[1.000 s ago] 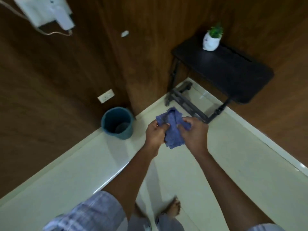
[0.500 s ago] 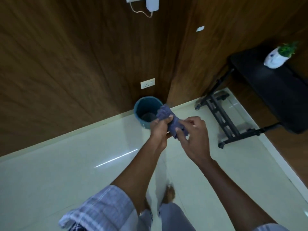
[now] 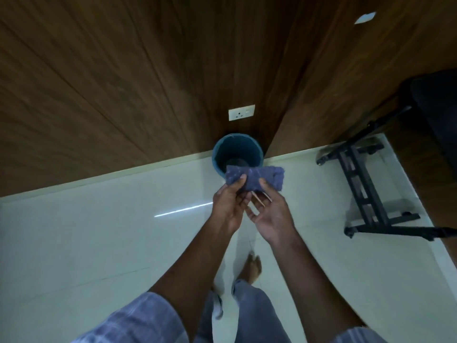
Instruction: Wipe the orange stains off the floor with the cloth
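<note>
A folded blue cloth (image 3: 257,178) is held flat at chest height in front of me, above the pale tiled floor (image 3: 99,231). My left hand (image 3: 228,204) grips its left part with the thumb on top. My right hand (image 3: 269,214) holds its lower edge, thumb on top and fingers spread underneath. No orange stains show on the floor in this view.
A teal bin (image 3: 237,154) stands against the wooden wall (image 3: 123,82), just beyond the cloth. A black table stand on wheels (image 3: 366,194) sits at the right. A white socket (image 3: 241,112) is low on the wall. My bare foot (image 3: 252,268) is below my hands.
The view has swung left, so the bin is now centred and the black table has slid to the right edge. The bunched cloth has been folded into a flat strip between both hands.
</note>
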